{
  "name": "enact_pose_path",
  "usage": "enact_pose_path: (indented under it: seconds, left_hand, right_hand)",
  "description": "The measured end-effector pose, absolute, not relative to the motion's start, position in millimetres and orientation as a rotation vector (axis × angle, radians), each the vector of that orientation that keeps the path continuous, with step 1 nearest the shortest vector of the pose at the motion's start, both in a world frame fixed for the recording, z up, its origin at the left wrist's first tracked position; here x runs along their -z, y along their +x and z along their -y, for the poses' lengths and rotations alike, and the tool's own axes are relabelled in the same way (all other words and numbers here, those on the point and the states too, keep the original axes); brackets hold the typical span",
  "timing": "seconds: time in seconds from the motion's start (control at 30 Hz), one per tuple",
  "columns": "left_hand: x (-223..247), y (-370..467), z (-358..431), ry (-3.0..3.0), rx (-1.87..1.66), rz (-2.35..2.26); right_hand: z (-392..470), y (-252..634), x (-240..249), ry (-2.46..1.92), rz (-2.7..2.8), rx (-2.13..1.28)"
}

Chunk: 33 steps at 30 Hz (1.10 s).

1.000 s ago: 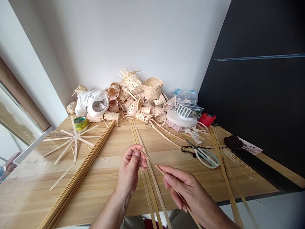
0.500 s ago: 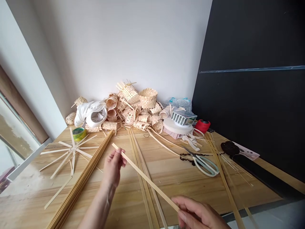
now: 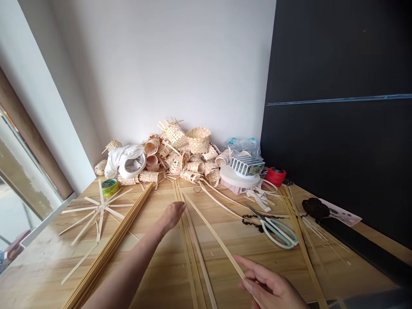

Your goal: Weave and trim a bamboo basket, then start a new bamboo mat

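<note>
"In the head view, where is the strip being handled?"

"The flat, pale wood-coloured strip (image 3: 215,234) slants over the wooden table (image 3: 161,274). Its near part is in the right hand (image 3: 273,287); its far end points up the table, just beside the left hand (image 3: 174,214)."

"How do the fingers stand?"

"On the right, thumb and forefinger are nearly closed, with the strip pinched between them, and the others curl loosely below. The left ones are curled together above the long, yellowish flat strips (image 3: 195,274) on the table. Their undersides are hidden, so I can't tell whether they have hold of anything."

"What would make the handling go well?"

"I'd say a light pinch on the flat faces, so the thin piece neither twists nor creases. The far end looks unsupported by the left hand, so slow turns of the right wrist would stop it whipping about."

"Anything close by to mind?"

"The yellowish strips lie close to that far end and could snag it. The thick bundle of tan strips (image 3: 111,246) and the flat star of crossed pale strips (image 3: 102,206) are off to the left; the scissors with pale green handles (image 3: 263,218) lie to the right, blades apart, so I'd give them room"
</note>
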<state>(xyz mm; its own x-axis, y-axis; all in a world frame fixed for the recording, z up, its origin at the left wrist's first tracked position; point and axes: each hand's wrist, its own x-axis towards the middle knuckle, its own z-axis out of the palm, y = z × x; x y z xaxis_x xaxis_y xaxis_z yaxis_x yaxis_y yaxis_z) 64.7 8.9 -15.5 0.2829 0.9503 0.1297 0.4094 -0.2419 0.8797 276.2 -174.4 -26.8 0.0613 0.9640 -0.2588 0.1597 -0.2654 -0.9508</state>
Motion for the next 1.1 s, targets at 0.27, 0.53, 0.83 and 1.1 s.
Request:
enact_pose_path:
  seconds: [0.27,0.53,0.83,1.1]
  left_hand:
    - [52.0,70.2,15.2,2.540,-0.298,-1.400]
    - [64.2,71.2,16.8,2.726,-0.227,-1.505]
    - [64.0,71.4,16.2,2.753,-0.217,-1.501]
    - [62.2,70.4,16.6,2.757,-0.243,-1.486]
  right_hand:
    - [119.6,254.4,42.9,-1.451,1.054,-1.276]
    - [94.9,237.2,67.2,-1.478,1.033,-1.256]
    - [96.8,226.9,61.7,-1.677,1.384,-1.111]
    - [96.7,224.6,47.2,-1.789,1.950,-0.570]
